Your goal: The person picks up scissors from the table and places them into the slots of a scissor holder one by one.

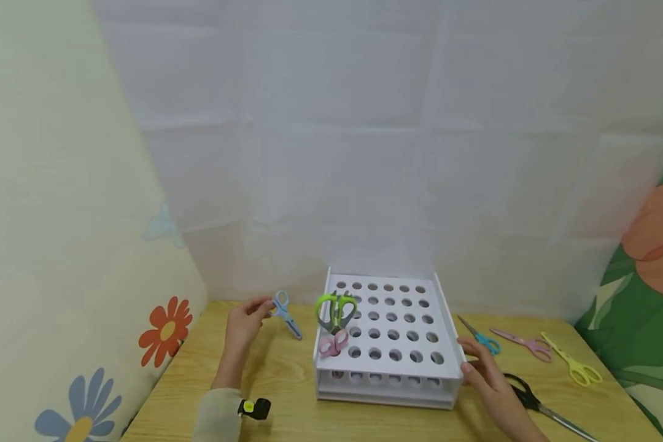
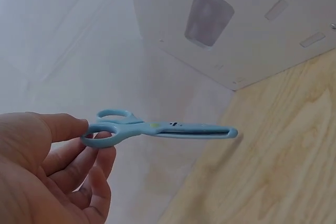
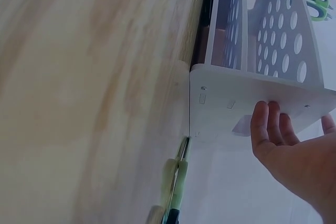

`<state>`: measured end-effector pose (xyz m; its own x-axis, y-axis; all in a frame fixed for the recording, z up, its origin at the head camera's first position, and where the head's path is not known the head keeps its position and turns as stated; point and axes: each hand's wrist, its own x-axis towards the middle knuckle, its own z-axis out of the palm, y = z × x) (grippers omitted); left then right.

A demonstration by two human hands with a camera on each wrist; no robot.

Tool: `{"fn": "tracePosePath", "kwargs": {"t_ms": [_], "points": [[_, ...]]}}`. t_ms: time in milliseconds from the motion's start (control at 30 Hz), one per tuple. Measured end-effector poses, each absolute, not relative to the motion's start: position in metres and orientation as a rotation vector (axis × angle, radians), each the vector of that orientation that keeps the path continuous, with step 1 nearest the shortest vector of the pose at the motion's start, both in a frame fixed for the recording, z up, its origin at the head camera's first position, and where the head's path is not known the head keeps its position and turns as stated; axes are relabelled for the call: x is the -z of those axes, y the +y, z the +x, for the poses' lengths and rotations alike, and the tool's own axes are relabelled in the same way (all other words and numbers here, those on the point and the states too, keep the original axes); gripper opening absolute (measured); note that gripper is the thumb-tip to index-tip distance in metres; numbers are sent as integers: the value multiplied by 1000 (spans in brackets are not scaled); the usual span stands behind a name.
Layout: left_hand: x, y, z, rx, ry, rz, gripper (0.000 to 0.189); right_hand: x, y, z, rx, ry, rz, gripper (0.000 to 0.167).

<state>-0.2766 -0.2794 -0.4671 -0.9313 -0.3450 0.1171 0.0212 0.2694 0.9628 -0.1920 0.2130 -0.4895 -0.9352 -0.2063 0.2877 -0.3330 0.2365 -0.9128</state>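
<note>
My left hand (image 1: 244, 322) pinches one handle loop of light blue scissors (image 2: 178, 129) between thumb and fingers. The closed blades point away from the hand, above the table and left of the white rack (image 1: 383, 371). Against the rack's right side wall rest the fairly straight fingers of my right hand (image 3: 302, 163); its thumb lies near the front corner. Two pairs of scissors stand handles-up in holes at the rack's left side: green ones (image 1: 339, 312) and, in front of them, pink ones (image 1: 327, 345). In the right wrist view, blades reach below the top plate.
Right of the rack, teal scissors (image 1: 487, 342), pink scissors (image 1: 522, 341) and yellow scissors (image 1: 568, 359) lie on the wooden table (image 1: 287, 380). Large black-handled scissors (image 1: 529, 399) lie nearer, beside my right hand. A white sheet (image 1: 331, 153) hangs behind the rack.
</note>
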Motion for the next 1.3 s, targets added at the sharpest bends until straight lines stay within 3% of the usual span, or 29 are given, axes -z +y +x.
{"fn": "tracePosePath", "kwargs": {"t_ms": [700,1300], "points": [[406,-255,-249,1784,-2105,129,42,492,219,-187,-1743,-2356,579,42],[348,-230,-199,1729,-1988,-94,32,488,212,-190,-1754,-2385,573,43]]}}
